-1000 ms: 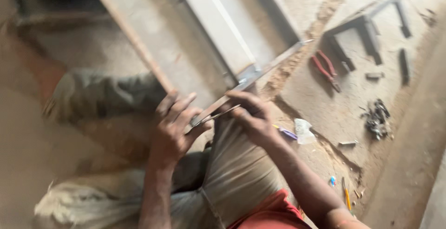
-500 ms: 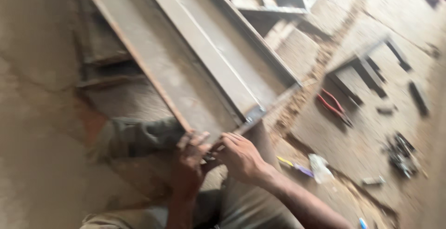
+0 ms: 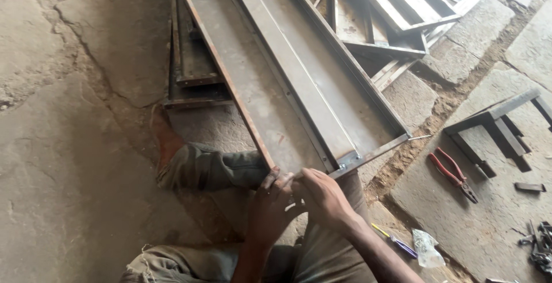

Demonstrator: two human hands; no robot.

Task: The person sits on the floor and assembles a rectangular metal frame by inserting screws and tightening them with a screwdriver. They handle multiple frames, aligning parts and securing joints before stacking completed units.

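Observation:
A long steel frame (image 3: 287, 82) with a flat bar down its middle lies on the stone floor, its near end resting over my legs. Both my hands meet at that near end. My left hand (image 3: 273, 202) curls under the frame's near edge, fingers bent. My right hand (image 3: 325, 197) lies beside it, fingers closed over the edge at the same spot. What the fingers pinch between them is hidden. My left leg in grey-green trousers stretches under the frame, the bare foot (image 3: 167, 139) to the left.
More welded steel frames (image 3: 397, 13) are stacked behind. Red-handled pliers (image 3: 454, 174) lie on the stone to the right, near a dark angle-iron piece (image 3: 494, 122). A yellow-and-purple screwdriver (image 3: 394, 240), a crumpled plastic bag (image 3: 426, 247) and small metal scraps (image 3: 537, 245) lie near my right arm.
The view has swung up and left, bringing more of the frame and floor into sight. My hands, earlier working a thin metal strip in the air, now rest on the frame's near edge.

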